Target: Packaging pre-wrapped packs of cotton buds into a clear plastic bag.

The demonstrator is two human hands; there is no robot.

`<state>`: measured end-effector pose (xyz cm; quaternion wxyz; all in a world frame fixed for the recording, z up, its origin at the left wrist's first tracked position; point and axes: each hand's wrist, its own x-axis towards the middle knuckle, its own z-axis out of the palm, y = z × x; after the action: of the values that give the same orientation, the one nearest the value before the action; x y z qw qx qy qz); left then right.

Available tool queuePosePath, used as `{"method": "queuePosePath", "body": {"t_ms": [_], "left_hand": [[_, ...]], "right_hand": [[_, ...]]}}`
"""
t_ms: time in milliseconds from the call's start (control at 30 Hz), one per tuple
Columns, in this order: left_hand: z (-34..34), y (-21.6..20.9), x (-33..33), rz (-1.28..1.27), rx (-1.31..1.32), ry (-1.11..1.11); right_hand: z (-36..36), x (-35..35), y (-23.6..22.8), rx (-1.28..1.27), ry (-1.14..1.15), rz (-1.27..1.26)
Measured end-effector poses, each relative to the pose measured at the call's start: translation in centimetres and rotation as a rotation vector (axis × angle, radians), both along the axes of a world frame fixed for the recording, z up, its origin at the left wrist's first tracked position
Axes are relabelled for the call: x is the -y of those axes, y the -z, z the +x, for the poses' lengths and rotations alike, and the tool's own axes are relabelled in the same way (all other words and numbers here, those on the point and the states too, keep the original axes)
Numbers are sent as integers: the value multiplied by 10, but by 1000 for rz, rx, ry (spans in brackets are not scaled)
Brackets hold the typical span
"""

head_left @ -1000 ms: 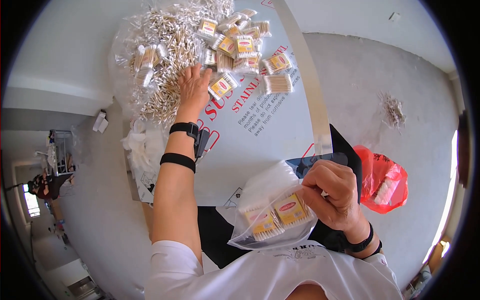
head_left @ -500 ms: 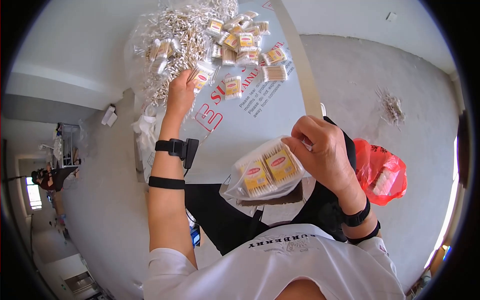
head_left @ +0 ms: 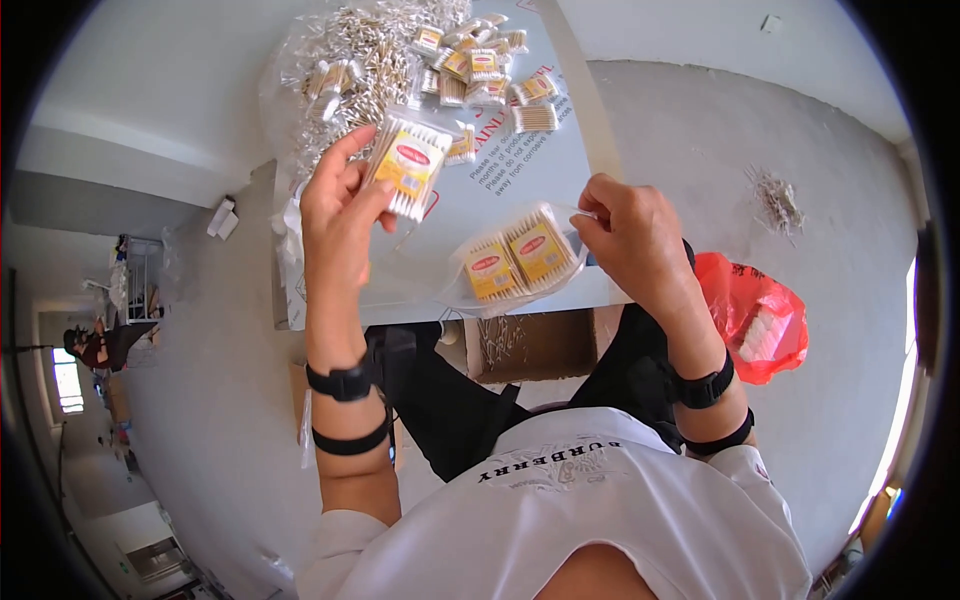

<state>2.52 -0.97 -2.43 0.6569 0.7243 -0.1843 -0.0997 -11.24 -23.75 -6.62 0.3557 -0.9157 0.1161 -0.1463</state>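
Observation:
Between the thumb and fingers of my left hand (head_left: 345, 205) is a small packet of cotton swabs (head_left: 408, 165), its yellow label facing up. My right hand (head_left: 635, 235) pinches the upper right edge of a clear plastic bag (head_left: 520, 262) near the table's front edge. Inside that bag two labelled swab packets stand side by side. Beyond my left hand lies a large heap of loose cotton swabs (head_left: 370, 65) in clear plastic. Several finished-looking swab packets (head_left: 483, 65) are piled to its right, and one more packet (head_left: 461, 145) lies partly behind the held one.
The table (head_left: 530, 175) has a printed grey-blue surface. Below its front edge, between my legs, stands a cardboard box (head_left: 545, 345) with loose swabs. A red plastic bag (head_left: 750, 320) and scattered swabs (head_left: 775, 200) are on the floor at right. Another person (head_left: 110, 342) is far left.
My left hand has lifted the swab packet from beside the heap and brought it nearer. My right hand and the clear bag have moved slightly up over the table edge, uncovering the cardboard box.

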Motion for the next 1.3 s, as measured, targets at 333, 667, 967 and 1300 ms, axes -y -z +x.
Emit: {"method": "queuePosePath", "body": {"t_ms": [333,667,967,1300], "left_hand": [[-111,19,28,-23,-374,116],[-122,39,45,256,-72,99],[-109,43,48,767,607,174],[113,157,30,417,-44,-115]], "right_hand": [[-2,-1,2,37,-43,154],[-2,-6,2,60,-86,293],[1,-9,-1,-105,-138,439],[-3,-9,3,-156,-151,383]]}}
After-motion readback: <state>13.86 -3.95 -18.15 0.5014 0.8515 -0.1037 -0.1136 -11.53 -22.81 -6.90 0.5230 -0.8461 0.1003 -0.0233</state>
